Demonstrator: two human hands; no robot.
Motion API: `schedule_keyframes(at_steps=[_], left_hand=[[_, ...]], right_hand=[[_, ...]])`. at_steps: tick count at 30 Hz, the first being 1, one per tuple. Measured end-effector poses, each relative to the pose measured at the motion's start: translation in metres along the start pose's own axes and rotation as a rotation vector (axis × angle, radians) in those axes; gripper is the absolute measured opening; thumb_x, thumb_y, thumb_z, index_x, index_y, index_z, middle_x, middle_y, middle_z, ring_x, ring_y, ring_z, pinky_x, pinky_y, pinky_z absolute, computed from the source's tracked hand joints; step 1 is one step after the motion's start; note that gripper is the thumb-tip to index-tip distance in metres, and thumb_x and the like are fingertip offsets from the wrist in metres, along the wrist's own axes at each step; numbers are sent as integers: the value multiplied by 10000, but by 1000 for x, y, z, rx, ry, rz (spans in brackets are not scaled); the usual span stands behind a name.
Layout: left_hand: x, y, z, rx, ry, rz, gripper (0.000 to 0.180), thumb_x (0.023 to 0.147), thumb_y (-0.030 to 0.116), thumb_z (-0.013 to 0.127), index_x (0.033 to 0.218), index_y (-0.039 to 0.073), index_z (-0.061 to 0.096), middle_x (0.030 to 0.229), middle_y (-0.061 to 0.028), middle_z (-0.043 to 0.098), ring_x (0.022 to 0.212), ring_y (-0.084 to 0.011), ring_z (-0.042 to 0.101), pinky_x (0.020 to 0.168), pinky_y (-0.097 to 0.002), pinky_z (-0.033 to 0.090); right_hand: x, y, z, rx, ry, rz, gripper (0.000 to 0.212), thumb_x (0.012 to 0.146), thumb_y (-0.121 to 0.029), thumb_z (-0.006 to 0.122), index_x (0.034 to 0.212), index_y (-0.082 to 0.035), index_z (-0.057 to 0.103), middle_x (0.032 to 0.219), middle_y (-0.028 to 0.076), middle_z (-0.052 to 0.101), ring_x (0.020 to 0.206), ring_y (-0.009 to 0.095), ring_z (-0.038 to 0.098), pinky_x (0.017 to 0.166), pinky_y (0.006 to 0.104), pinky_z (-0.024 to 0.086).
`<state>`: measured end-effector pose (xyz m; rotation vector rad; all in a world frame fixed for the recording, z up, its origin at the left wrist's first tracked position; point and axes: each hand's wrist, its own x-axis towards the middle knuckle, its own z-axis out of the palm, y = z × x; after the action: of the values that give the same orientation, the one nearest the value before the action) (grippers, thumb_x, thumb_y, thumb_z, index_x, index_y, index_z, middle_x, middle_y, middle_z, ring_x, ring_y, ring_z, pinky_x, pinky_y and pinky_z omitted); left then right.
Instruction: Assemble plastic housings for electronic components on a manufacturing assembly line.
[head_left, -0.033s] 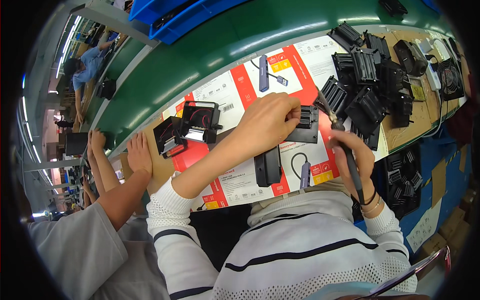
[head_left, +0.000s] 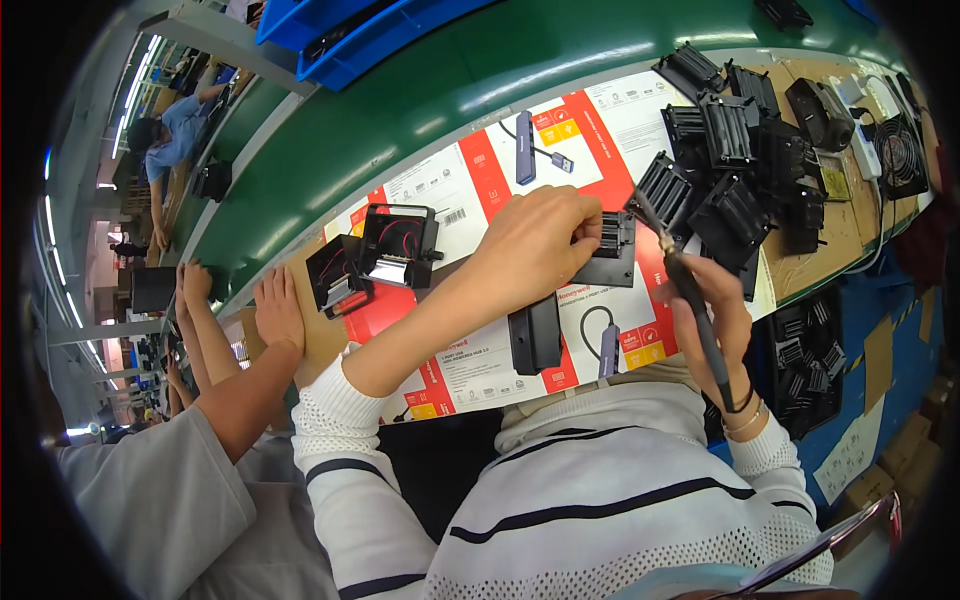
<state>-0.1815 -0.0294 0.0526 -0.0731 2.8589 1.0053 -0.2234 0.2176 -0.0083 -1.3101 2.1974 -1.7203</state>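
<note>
My left hand (head_left: 535, 235) reaches across the bench with its fingers curled on a black plastic housing (head_left: 618, 262) that has a ribbed part; its fingertips are partly hidden. My right hand (head_left: 730, 325) grips the dark handle of a soldering iron (head_left: 700, 315). The iron's metal tip points up and away, close to the right side of that housing. A closed black housing (head_left: 535, 335) stands just in front of my left wrist. Farther left sit an open black housing (head_left: 400, 240) with red wires and a second black housing (head_left: 342, 275) beside it.
Black housings (head_left: 728, 130) lie heaped at the right, near a white power strip (head_left: 866, 150) and a small fan (head_left: 902, 165). Printed red-and-white cardboard (head_left: 480, 165) covers the bench. A co-worker's hand (head_left: 278, 310) rests at left. Blue bins (head_left: 385, 40) stand beyond; a black crate (head_left: 835, 385) holds parts lower right.
The soldering iron and my right hand have shifted very slightly. My left hand stays in place on the housing.
</note>
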Motion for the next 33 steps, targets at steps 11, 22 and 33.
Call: schedule_keyframes(at_steps=[11,22,33], left_hand=[[26,21,3,166,-201,-147,134,871,146,681,860,13,674,802,-133,706,783,-302,690,715,-415,516],[28,23,5,108,-198,-156,128,846,133,674,853,6,691,754,-122,689,740,-269,687,693,-398,513],[28,25,9,188,-177,-126,115,822,135,665,831,25,697,748,-106,699,729,-269,690,679,-401,515]], right_hand=[[-21,-1,-19,404,78,397,190,962,-1,574,1138,71,579,875,111,711,751,88,655,694,231,522],[-24,3,-24,467,69,447,177,973,-20,557,1123,72,578,826,110,717,727,94,668,696,236,535],[-25,6,-22,484,101,430,197,989,-62,563,1136,68,578,805,105,722,723,87,670,666,218,523]])
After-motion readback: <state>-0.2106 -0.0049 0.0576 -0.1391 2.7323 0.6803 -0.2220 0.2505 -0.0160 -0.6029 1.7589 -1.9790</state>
